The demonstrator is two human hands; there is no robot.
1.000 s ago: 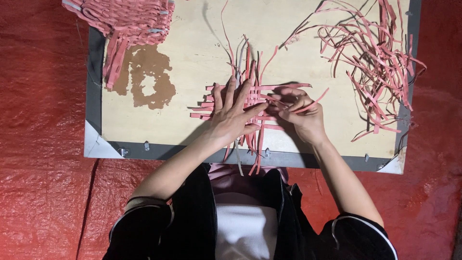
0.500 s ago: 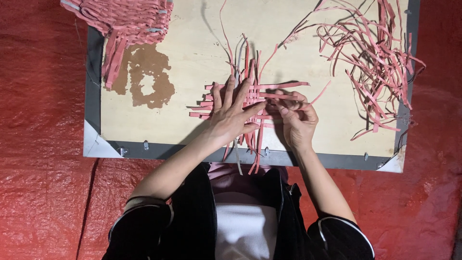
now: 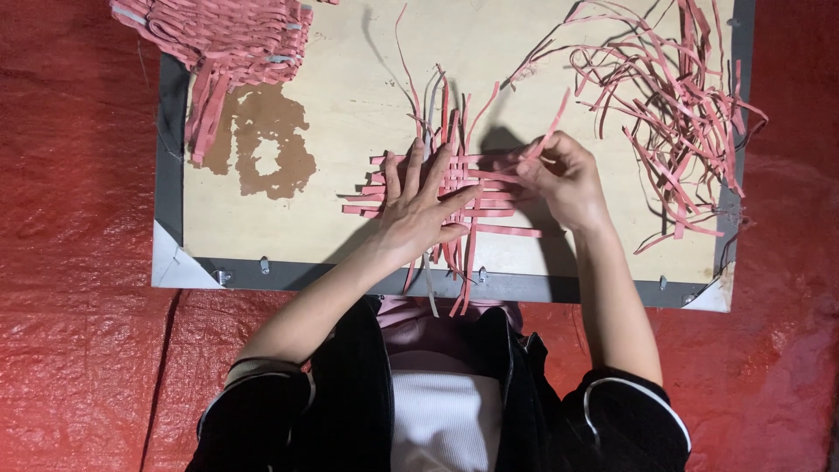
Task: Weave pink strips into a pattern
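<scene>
- Under everything lies a red tarp [image 3: 79, 332], crinkled and glossy, running past the board on the left, the right and the near side.
- On the tarp sits a flat rectangular plywood board [image 3: 350, 96], pale and smooth, with a dark grey frame, small metal clips along its near edge and white corner pieces; a brown stain [image 3: 266, 153] marks its left part.
- At the board's far left corner rests a stack of woven pink mats [image 3: 218, 39], ribbed and dense, with loose ends hanging toward the stain.
- Along the board's right edge sprawls a loose tangle of thin pink strips [image 3: 682, 114], curled and springy, some overhanging the frame.
- At the board's centre, near its front edge, lies the half-woven mat [image 3: 459, 197]: flat pink strips crossed over and under, ends sticking out on all sides, a few passing the near frame.
- The left hand [image 3: 419, 210] lies flat on the mat, fingers spread apart, pressing the weave down.
- The right hand [image 3: 564, 179], at the mat's right edge, has its fingertips pinched together on a single pink strip [image 3: 546, 131] that rises toward the board's far side.
- Bare wood stays free between the stain and the mat, and beyond the mat toward the far edge.
</scene>
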